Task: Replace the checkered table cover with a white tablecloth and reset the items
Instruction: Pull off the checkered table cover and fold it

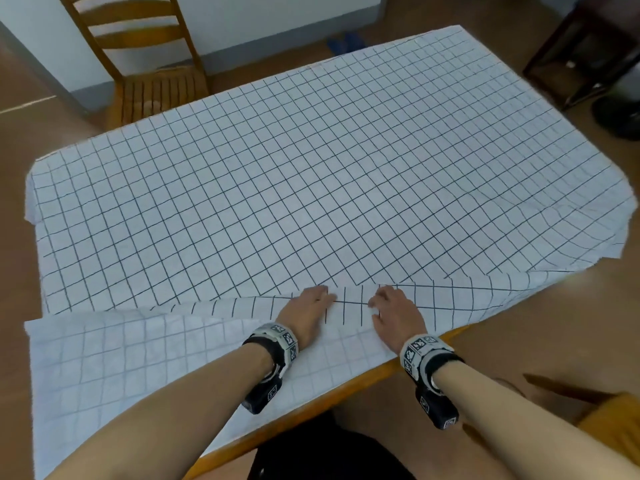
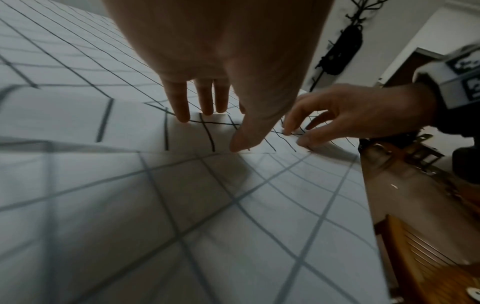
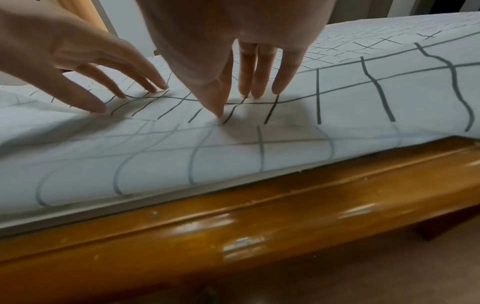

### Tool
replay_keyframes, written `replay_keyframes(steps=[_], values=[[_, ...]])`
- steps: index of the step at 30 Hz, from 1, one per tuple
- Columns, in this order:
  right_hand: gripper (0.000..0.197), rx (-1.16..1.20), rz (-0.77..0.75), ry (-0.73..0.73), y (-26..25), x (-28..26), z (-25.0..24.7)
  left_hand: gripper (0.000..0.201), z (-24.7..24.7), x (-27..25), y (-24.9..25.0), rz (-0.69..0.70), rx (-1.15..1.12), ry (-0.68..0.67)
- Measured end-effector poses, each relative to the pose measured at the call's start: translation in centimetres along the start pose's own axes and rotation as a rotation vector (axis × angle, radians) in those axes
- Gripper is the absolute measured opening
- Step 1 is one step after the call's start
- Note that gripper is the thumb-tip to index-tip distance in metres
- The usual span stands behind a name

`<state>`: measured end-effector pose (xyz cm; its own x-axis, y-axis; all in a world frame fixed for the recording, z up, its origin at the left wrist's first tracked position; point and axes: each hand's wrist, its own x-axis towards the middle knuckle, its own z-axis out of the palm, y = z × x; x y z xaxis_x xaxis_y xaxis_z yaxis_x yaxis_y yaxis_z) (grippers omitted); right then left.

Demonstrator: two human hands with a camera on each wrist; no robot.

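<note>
While the checkered cover (image 1: 277,174) lies spread over the tabletop (image 1: 346,386), its near edge is folded back, running left to right. Both the left hand (image 1: 308,311) and right hand (image 1: 393,311) are laid on it side by side, fingers straight, nothing gripped.

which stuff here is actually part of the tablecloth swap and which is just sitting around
Part of the job:
checkered table cover, near edge folded back
left hand and right hand, fingers on the fold
wooden table underneath

Just around:
wooden chair beyond the far side
dark side table at far right
blue slippers on the floor
</note>
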<state>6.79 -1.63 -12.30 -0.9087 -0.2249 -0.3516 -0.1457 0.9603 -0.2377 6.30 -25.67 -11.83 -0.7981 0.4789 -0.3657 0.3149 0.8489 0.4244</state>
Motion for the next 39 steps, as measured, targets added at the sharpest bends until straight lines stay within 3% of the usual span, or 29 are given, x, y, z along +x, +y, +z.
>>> replay_keyframes(steps=[5,9,13,17,24,26,32,35,39], values=[[0.028,0.113,-0.028,-0.086,1.3,0.6,-0.4,0.073,0.5,3.5,1.0,0.091,0.174,0.021],[0.037,0.155,-0.091,-0.146,3.0,0.1,-1.7,0.064,0.2,3.9,2.5,0.085,0.242,-0.015],[0.06,0.013,-0.211,-0.18,6.0,-0.2,-2.4,0.069,-0.2,4.0,3.9,0.055,0.268,-0.064],[0.072,-0.218,-0.371,-0.192,8.6,-0.1,-2.7,0.083,0.1,3.9,6.8,-0.086,0.366,-0.16],[0.034,-0.221,-0.456,-0.156,10.4,0.8,-3.9,0.078,1.7,3.3,12.1,-0.344,0.296,-0.15],[0.031,-0.131,-0.437,-0.154,10.7,1.1,-4.9,0.074,1.8,3.2,12.9,-0.357,0.237,-0.117],[0.024,-0.105,-0.497,-0.074,11.8,1.9,-7.3,0.029,-0.1,5.1,13.4,-0.264,0.182,0.136],[0.031,-0.153,-0.441,-0.081,13.2,2.2,-8.9,0.019,-2.2,7.0,12.5,-0.282,0.189,0.161],[0.027,-0.126,-0.237,-0.083,16.6,2.2,-11.4,0.02,-4.7,10.0,11.0,-0.311,0.228,0.127]])
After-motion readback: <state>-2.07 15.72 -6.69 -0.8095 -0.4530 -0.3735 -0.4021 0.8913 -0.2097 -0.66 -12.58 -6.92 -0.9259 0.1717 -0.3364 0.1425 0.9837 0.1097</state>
